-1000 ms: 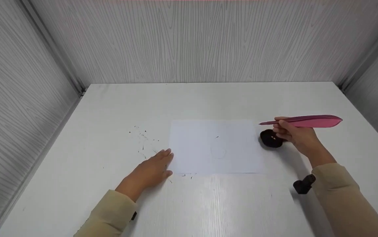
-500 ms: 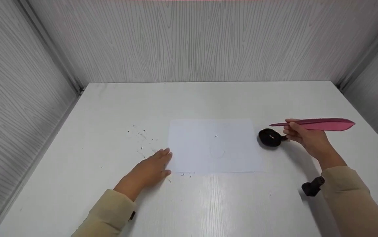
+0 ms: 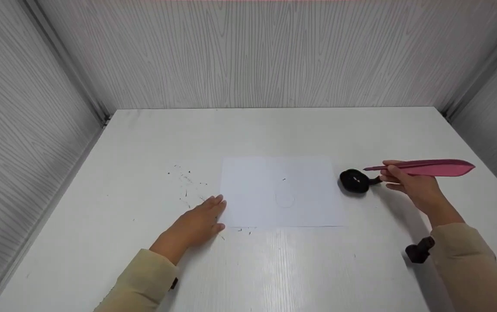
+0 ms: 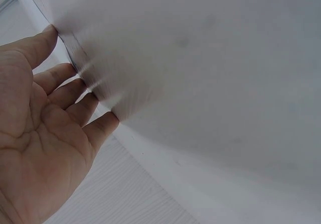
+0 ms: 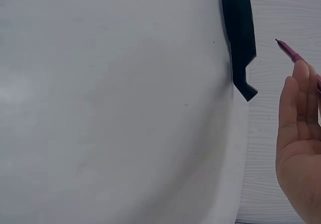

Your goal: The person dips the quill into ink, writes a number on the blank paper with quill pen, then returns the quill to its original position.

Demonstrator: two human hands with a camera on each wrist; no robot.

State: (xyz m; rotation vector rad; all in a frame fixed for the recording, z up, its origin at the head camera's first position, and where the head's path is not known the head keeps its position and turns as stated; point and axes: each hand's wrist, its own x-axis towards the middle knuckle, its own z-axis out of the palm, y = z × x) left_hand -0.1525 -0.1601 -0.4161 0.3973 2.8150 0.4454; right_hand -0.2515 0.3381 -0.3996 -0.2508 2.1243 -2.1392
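A sheet of paper (image 3: 282, 193) lies at the middle of the table (image 3: 274, 130). At its 3 o'clock, just beside the edge, sits an ink pot (image 3: 354, 181). Farther toward 3 o'clock the right hand (image 3: 413, 187) holds a feather pen (image 3: 426, 167). At 8 o'clock the left hand (image 3: 196, 225) rests on the table, touching the paper's corner.

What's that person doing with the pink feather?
A person sits at a white table. Their right hand holds a pink feather pen just beside a small black ink pot, with the tip pointing toward the pot. Their left hand lies flat at the left edge of a white sheet of paper. A faint drawn oval shows on the paper.
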